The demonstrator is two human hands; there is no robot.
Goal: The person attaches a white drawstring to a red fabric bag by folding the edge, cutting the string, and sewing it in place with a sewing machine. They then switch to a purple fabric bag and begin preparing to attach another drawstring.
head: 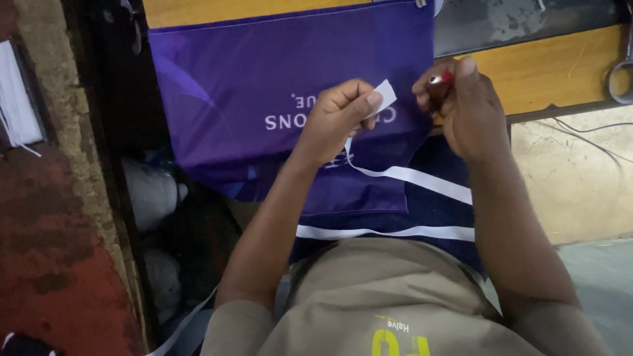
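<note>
Fabric of a dark navy piece (pixel 435 204) lies across your lap, nearest you, crossed by white ribbon strips (pixel 395 232). Above it your left hand (pixel 339 118) is curled closed, thumb and forefinger pinching the free end of a white ribbon (pixel 384 96); the ribbon runs down from that pinch and off to the right over the navy cloth. Just beside it, your right hand (pixel 465 109) is closed around a small red lighter (pixel 440 80), its top showing at your fingertips, close to the ribbon's end but not touching it. Beyond both hands a purple printed cloth (pixel 264 86) hangs over the near edge of the wooden table (pixel 554 66). At the table's far right edge lie metal scissors (pixel 620 76).
</note>
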